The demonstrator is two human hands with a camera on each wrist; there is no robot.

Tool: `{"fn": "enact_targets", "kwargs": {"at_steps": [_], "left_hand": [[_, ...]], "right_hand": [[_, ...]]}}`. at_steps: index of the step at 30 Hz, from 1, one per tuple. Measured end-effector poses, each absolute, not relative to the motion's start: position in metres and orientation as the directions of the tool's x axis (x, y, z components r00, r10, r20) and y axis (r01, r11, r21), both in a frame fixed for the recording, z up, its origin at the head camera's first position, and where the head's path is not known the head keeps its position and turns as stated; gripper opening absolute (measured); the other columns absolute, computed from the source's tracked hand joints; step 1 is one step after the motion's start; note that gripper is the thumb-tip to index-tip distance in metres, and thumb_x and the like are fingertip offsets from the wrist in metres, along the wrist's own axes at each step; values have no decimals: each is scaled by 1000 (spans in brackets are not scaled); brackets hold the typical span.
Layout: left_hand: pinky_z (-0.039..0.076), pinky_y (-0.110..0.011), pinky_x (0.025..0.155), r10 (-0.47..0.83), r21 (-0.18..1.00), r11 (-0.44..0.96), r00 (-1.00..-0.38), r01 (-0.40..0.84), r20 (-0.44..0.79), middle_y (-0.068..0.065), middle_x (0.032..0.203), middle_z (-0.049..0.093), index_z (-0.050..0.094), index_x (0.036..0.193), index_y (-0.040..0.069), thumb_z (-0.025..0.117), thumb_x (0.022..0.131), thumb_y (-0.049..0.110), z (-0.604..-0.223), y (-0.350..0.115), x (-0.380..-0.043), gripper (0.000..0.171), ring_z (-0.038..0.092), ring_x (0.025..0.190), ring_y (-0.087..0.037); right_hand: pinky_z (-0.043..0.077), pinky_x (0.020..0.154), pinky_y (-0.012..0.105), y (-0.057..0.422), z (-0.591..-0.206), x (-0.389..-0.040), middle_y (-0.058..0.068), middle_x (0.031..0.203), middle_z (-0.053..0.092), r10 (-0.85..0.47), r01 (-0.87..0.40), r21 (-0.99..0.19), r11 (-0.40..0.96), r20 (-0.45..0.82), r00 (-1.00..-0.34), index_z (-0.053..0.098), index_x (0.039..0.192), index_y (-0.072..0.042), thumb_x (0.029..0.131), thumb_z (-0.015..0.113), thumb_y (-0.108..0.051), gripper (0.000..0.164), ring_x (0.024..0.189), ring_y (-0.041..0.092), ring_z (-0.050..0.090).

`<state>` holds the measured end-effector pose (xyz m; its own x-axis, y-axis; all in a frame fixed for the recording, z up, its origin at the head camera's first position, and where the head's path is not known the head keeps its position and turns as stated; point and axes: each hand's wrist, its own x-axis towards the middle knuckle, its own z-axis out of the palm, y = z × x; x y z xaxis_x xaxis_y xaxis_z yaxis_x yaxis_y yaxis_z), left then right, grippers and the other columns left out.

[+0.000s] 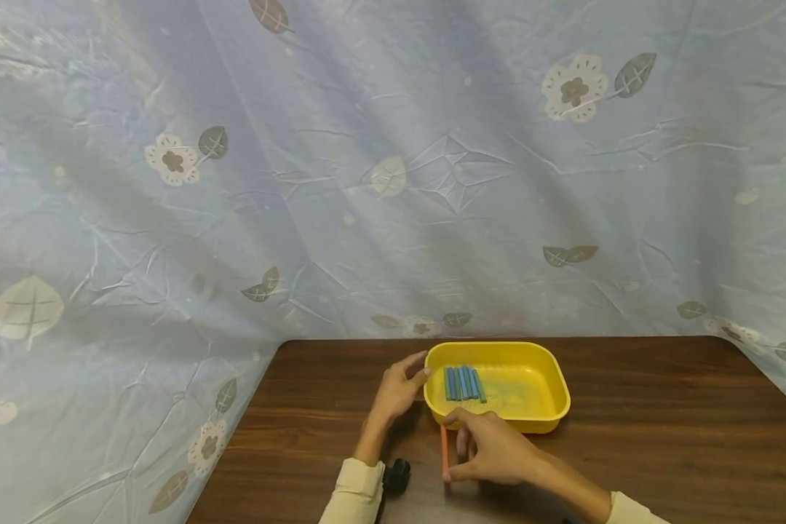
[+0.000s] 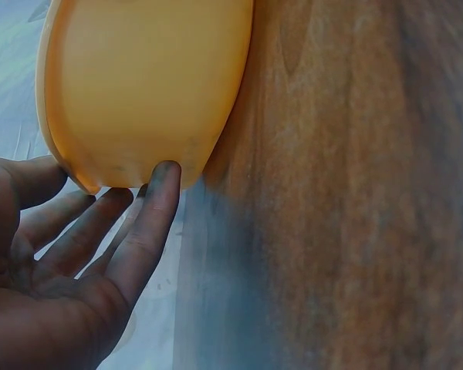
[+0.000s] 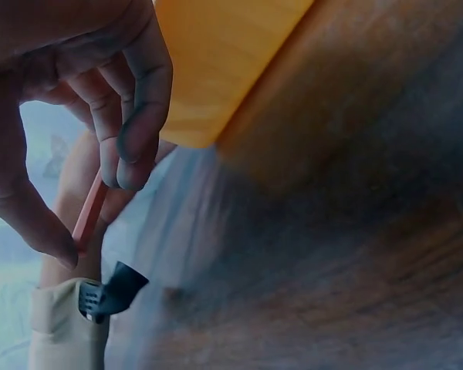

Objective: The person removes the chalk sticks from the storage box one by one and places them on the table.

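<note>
R hand [image 1: 498,445]: holding orange stick [image 1: 445,453], thumb at near end, fingertips at far end; other fingers curled in.
Stick pos.: btwn R thumb & fingers, lengthwise away from person; outside yellow tub [image 1: 559,397], just in front of its near side, twd left corner.
In the way: tub's near wall stands btwn orange stick & the row of sticks [image 1: 463,383] inside; R fingers partly cover near rim in head view. Can't tell if they touch it.
L hand [image 1: 396,389]: fingers spread, fairly straight, against tub's left end; thumb by rim.
Row: several blue & green sticks, side by side in tub's left part; right-hand one slightly slanted.
Tub: smooth, looks plastic, rounded corners, rolled rim; bluish-green dusty smear on floor, right of row.
Sticks: slim, straight, matte-looking.
L cuff: black gadget [image 1: 397,477] beside cream sleeve [image 1: 354,491], near R thumb but apart.
Surface [image 1: 661,407]: dark brown, wood-grain, rounded far corners; tub sits nr far edge.
Backdrop: pale blue-grey cloth [image 1: 340,240] behind & at left, creased, w/ flower & leaf prints.
</note>
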<state>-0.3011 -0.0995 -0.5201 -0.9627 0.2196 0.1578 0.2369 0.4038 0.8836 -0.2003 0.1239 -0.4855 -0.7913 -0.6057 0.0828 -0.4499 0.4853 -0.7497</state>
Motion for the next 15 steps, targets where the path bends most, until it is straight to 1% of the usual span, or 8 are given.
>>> {"fn": "enact_targets", "kwargs": {"at_steps": [6,12,15], "left_hand": [[53,-60,111,222,890,393,-963,233,155,-17,151,65,63,151,10,65,109,23,-520,-99,-300,44,66,133,-37],[50,-62,114,216,884,402,-963,237,160,-17,152,64,63,151,10,65,109,23,-519,-99,-300,44,61,139,-39],[50,-62,114,215,885,402,-964,236,159,-17,151,64,63,151,9,65,109,23,-519,-99,-300,44,61,139,-39]], "right_hand": [[51,60,20,122,-492,-199,-9,81,70,-606,-437,-733,521,43,-794,62,138,1,82,95,-41,78,63,-2,58],[50,58,20,122,-496,-201,-9,81,69,-598,-427,-718,550,18,-801,63,136,0,81,96,-42,77,62,-1,57],[50,58,20,122,-497,-200,-10,80,68,-592,-411,-715,565,-4,-806,64,135,-3,80,95,-43,75,61,0,57]]}}
